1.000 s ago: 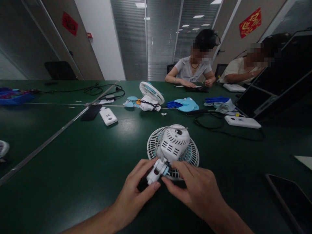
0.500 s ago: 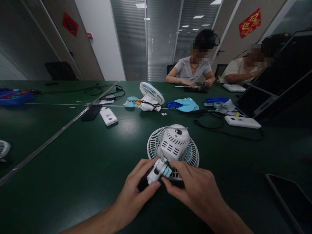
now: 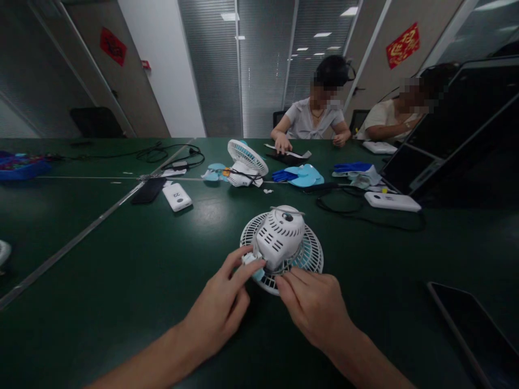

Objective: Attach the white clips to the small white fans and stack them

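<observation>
Far L, blue tray (image 3: 20,172) sits toward the surface's far edge; then a white power bank (image 3: 177,198) marked 22, lying flat. Here's the L hand (image 3: 219,305): index & middle fingers parted, touching either side of the small white bracket (image 3: 252,258), thumb low; can't tell if it's actually gripping. Up by the far edge, 2nd fan (image 3: 242,175), grille tilted. Centre of the action: the white fan (image 3: 279,237), grille-down on the surface, well in from the far edge, motor housing up, lt-blue knob (image 3: 258,275) at its near L side. Lt-blue blades (image 3: 308,175) lie behind. R hand (image 3: 314,305), fingers curled & bunched at the grille's near rim; can't tell what, if anything, it's pinching. Far R, dark phone (image 3: 472,329), flat, well apart.
</observation>
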Demonstrator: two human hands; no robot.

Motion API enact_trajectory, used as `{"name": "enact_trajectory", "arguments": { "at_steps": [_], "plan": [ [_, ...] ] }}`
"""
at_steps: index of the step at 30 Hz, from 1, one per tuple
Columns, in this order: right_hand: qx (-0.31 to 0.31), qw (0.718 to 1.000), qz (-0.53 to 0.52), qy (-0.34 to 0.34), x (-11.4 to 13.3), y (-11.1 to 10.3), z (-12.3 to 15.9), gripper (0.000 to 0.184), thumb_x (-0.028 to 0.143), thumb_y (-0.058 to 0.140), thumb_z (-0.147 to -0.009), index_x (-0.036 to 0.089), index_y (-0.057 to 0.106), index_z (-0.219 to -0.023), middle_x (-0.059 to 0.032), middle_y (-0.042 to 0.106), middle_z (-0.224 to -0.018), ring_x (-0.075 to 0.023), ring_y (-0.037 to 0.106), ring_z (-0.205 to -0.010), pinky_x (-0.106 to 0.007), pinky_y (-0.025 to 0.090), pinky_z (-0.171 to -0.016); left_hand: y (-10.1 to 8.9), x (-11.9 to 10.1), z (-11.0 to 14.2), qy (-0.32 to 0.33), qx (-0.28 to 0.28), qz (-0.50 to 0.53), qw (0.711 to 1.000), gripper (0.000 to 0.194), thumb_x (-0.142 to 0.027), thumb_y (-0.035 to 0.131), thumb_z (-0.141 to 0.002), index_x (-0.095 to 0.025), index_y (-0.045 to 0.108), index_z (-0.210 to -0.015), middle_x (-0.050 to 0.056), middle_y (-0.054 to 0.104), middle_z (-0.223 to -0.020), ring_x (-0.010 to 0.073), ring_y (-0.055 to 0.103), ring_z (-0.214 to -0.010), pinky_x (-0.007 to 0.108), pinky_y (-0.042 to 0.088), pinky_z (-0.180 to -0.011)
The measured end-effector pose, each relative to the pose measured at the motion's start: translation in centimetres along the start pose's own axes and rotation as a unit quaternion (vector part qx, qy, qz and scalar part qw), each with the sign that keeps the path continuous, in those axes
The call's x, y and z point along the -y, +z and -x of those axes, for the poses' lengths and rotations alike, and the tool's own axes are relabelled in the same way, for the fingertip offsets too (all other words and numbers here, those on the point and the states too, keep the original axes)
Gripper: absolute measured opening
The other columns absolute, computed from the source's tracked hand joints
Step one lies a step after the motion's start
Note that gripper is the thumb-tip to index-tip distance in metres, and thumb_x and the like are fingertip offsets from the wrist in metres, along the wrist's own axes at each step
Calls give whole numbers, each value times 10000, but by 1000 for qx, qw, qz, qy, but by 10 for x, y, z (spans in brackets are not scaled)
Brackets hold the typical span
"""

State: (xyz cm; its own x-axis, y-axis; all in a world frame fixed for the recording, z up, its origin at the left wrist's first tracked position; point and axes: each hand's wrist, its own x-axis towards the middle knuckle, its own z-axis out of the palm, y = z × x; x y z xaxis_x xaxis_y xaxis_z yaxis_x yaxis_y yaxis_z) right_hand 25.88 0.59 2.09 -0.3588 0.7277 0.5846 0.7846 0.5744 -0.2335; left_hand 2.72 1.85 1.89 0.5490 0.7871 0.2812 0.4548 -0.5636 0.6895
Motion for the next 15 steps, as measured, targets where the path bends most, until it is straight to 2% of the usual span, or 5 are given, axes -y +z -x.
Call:
{"name": "enact_trajectory", "arguments": {
  "at_steps": [3, 7, 9, 12, 15],
  "plan": [
    [-36, 999, -27, -3, -7, 2, 3, 453, 200, 425, -1104, 175, 641, -707, -12, 606, -617, -132, 542, -522, -313, 339, -559, -3, 2, -13, -9, 44, -80, 996, 577, -113, 519, -969, -354, 456, -1489, 110, 347, -1586, 246, 651, -1163, 478, 621, -1012],
    [-74, 993, -91, 12, -18, 3, 7, 429, 147, 440, -1082, 171, 598, -684, 1, 551, -597, -109, 482, -498, -294, 320, -539, -10, 10, -29, 13, 49, -138, 989, 466, -110, 514, -1001, -313, 498, -1421, 100, 501, -1441, 265, 644, -1216, 492, 623, -1028],
    [-89, 990, -110, 19, -23, 2, 8, 441, 132, 427, -1081, 178, 569, -666, 10, 530, -586, -101, 477, -490, -281, 325, -532, -17, 15, -27, 18, 41, -150, 988, 456, -92, 491, -1007, -311, 501, -1408, 90, 525, -1431, 246, 655, -1214, 456, 636, -1012],
    [-106, 985, -132, 34, -26, 0, 8, 461, 126, 397, -1086, 187, 538, -652, 18, 506, -579, -95, 476, -485, -268, 342, -531, -33, 28, 2, 21, -5, -182, 983, 424, -101, 467, -1014, -317, 523, -1374, 76, 561, -1415, 218, 682, -1200, 382, 660, -970],
    [-107, 980, -159, 49, -26, 1, 7, 472, 135, 380, -1095, 190, 534, -653, 27, 486, -571, -90, 460, -475, -258, 345, -517, -59, 55, 60, -11, -74, -270, 960, 336, -177, 465, -1036, -319, 558, -1325, 72, 602, -1385, 221, 719, -1158, 339, 680, -912]
  ]
}}
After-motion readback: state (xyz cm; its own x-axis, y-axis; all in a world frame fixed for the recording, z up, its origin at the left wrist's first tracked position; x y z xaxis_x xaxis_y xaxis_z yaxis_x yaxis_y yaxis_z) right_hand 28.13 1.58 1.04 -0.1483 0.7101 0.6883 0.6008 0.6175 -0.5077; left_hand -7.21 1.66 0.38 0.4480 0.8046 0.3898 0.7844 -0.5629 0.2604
